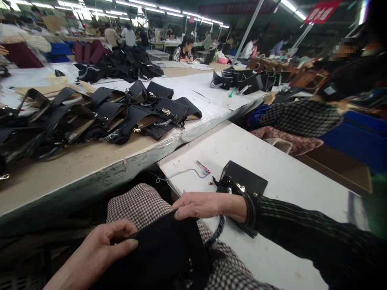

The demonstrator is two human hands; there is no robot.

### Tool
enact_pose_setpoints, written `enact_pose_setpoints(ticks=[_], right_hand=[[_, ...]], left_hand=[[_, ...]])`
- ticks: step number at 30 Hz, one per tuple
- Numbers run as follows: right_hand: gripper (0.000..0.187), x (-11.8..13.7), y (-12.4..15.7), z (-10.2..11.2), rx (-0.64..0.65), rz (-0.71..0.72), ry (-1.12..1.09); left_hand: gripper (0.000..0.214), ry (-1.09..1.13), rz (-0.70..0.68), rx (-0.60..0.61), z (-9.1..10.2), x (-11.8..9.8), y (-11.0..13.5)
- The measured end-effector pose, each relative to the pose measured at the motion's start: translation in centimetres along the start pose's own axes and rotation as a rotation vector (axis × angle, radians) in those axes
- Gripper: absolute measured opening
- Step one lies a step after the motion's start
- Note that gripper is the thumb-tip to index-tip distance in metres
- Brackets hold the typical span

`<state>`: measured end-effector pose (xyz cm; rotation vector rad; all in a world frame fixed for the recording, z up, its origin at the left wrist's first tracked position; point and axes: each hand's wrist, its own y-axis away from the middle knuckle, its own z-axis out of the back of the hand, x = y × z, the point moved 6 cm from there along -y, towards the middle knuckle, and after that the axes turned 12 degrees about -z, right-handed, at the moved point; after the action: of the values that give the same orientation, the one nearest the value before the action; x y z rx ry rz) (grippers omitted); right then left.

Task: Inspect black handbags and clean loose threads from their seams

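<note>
A black handbag [160,253] rests on my lap over checkered cloth, with a wrapped handle [218,231] at its right side and a small gold fitting low on it. My left hand [105,245] pinches the bag's upper left edge between thumb and fingers. At the top right edge, my right hand [198,206] grips the same bag, thumb on the near face and fingers behind. Just beyond my right wrist, another black handbag [244,177] with gold hardware lies on the white table, partly hidden by my forearm.
A pink-and-white pen-like tool [203,167] and a thin grey cord [184,173] lie on the white table [290,201]. Several black bags [115,112] crowd the long bench at left. A person in a checked sleeve [302,117] sits at right, near a cardboard box [338,165].
</note>
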<state>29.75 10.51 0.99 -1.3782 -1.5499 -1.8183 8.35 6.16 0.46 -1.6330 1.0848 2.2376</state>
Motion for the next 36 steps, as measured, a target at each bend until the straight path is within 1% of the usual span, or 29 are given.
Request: enact_pose_setpoints(ticks=[5,8,11,13,16,19,21,23,24,26,28,29,31,34,36], right_hand=[[0.023,-0.4,0.2,-0.1,-0.065,0.060,0.005],[0.023,-0.2,0.2,-0.3,-0.070,0.075,0.032],[0.024,0.1,0.3,-0.4,-0.078,0.086,0.081],[0.025,0.3,0.6,-0.3,-0.056,0.093,0.093],[0.030,0.8,0.5,-0.4,0.036,0.074,0.127],[0.036,1.8,-1.4,-0.9,0.149,0.018,0.285],[0.032,2.7,-3.6,-1.6,0.223,-0.001,0.441],[0.026,3.5,-6.0,-2.3,0.255,0.004,0.614],[0.024,3.7,-7.0,-2.6,0.258,0.012,0.677],[0.023,4.0,-8.2,-2.8,0.249,0.014,0.732],[0.023,4.2,-8.5,-2.5,0.214,0.013,0.718],[0.023,4.2,-8.5,-2.3,0.189,0.006,0.705],[0.022,4.2,-8.3,-1.9,0.158,-0.016,0.672],[0.020,4.2,-8.3,-1.7,0.158,-0.055,0.630],[0.017,4.3,-8.7,-1.7,0.163,-0.042,0.613]], left_hand=[[0.033,-0.049,-0.021,0.002,0.1,-0.2,-0.3],[0.039,-0.161,-0.028,-0.015,0.1,-1.0,-0.3],[0.042,-0.254,-0.067,-0.019,0.0,-2.1,-0.4],[0.041,-0.297,-0.109,-0.015,-0.1,-2.5,-0.5],[0.038,-0.345,-0.153,-0.009,-0.3,-2.9,-0.6],[0.032,-0.402,-0.206,-0.031,-0.7,-3.6,-0.8],[0.029,-0.456,-0.265,-0.050,-0.9,-4.4,-1.1],[0.028,-0.485,-0.289,-0.083,-0.6,-4.6,-1.1],[0.028,-0.462,-0.273,-0.107,-0.3,-4.3,-1.1],[0.026,-0.334,-0.197,-0.145,0.7,-2.6,-0.5],[0.023,-0.166,-0.109,-0.160,1.7,-0.4,0.5],[0.025,-0.100,-0.077,-0.160,2.0,0.6,1.1],[0.029,-0.017,-0.049,-0.163,2.6,2.1,2.1],[0.026,0.022,-0.060,-0.169,2.9,2.9,2.8],[0.027,0.029,-0.062,-0.170,3.0,3.0,2.8]])
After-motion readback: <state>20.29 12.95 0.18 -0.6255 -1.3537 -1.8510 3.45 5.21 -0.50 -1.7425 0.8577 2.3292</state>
